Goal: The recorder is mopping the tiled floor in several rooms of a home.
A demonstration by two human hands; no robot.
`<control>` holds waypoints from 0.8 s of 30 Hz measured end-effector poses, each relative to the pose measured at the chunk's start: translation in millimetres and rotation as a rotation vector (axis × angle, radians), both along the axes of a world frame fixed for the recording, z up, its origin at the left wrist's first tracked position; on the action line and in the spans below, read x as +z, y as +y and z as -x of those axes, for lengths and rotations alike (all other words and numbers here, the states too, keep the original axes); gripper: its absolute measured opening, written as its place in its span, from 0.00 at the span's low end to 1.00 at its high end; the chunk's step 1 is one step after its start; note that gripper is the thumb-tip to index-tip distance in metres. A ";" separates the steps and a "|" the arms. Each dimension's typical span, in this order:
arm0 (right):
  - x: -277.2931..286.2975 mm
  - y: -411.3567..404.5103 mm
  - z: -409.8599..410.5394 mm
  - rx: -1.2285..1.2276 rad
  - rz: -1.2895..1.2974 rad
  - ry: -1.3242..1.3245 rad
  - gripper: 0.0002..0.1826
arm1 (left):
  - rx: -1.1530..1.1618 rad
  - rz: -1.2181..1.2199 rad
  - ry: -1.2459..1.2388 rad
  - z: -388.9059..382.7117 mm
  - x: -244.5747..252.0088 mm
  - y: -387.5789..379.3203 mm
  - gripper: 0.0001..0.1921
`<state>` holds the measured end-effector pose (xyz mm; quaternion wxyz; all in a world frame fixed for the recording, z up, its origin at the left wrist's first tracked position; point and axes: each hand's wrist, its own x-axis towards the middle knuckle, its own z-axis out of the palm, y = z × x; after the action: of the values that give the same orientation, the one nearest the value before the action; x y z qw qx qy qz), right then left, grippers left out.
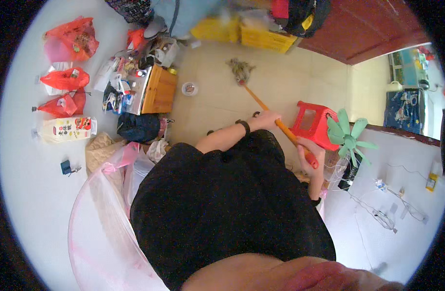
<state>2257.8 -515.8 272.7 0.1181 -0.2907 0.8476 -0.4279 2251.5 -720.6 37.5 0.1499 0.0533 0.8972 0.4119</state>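
A string mop with an orange handle [258, 100] slants across the view from upper left to lower right. Its greyish-brown mop head [240, 71] rests on the tiled floor [207, 105] ahead of me. My left hand [268, 120], with a dark band on its wrist, is wrapped around the middle of the handle. Close to the handle's red end, my right hand [311, 156] grips it from below. Just beyond the right hand stands a red plastic stool [313, 122], with a green-bladed fan [349, 142] beside it.
To the left is a cluttered wooden cabinet [159, 89], with a small white tub [189, 89] on the floor nearby. Yellow boxes [268, 38] line the far side, near a reddish-brown door [364, 29]. Red bags [65, 78] hang on the left wall; cables [382, 218] hang at right.
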 end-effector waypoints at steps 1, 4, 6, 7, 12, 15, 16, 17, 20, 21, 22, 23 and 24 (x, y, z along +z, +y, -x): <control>-9.5 -2.3 -11.4 0.014 0.002 0.005 0.07 | 0.001 0.026 0.006 -13.5 -6.3 -2.6 0.09; -12.2 -31.5 -40.7 0.120 0.041 0.270 0.08 | 0.015 0.018 0.079 -47.0 -13.4 -22.0 0.09; 0.4 -65.8 -65.3 0.199 0.077 0.246 0.06 | 0.060 -0.005 0.142 -75.6 -18.3 -44.3 0.09; 7.4 -78.5 -77.9 0.234 0.096 0.229 0.04 | 0.070 -0.082 0.106 -83.6 -20.5 -53.0 0.09; 21.4 -125.3 -106.8 0.453 0.171 0.092 0.03 | 0.181 -0.216 0.154 -144.8 26.7 -90.8 0.10; 27.4 -166.2 -116.7 0.523 0.215 0.116 0.08 | 0.257 -0.428 0.241 -168.2 6.9 -104.3 0.14; 30.1 -175.8 -120.0 0.608 0.181 0.109 0.09 | 0.248 -0.513 0.210 -170.4 2.9 -106.0 0.16; 31.0 -184.7 -123.6 0.694 0.148 0.099 0.10 | 0.238 -0.595 0.176 -172.1 -1.1 -107.8 0.17; 14.5 -220.3 -132.5 0.790 0.111 0.084 0.12 | 0.208 -0.585 0.106 -185.4 -4.2 -131.1 0.17; 10.9 -231.2 -133.6 0.806 0.119 0.053 0.13 | 0.205 -0.577 0.101 -186.0 6.4 -139.7 0.17; 4.6 -241.3 -128.7 0.823 0.154 0.065 0.13 | 0.220 -0.561 0.022 -182.8 17.9 -147.6 0.16; -2.6 -258.2 -125.9 0.859 0.183 0.049 0.13 | 0.281 -0.536 -0.061 -189.8 21.3 -161.9 0.16; -8.4 -275.3 -122.7 0.884 0.184 0.011 0.13 | 0.349 -0.672 0.052 -192.6 -10.4 -168.8 0.14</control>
<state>2380.5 -791.2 264.3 0.2588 -0.6362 0.6011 -0.4086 2444.1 -889.3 27.1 0.0287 -0.0435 0.7113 0.7009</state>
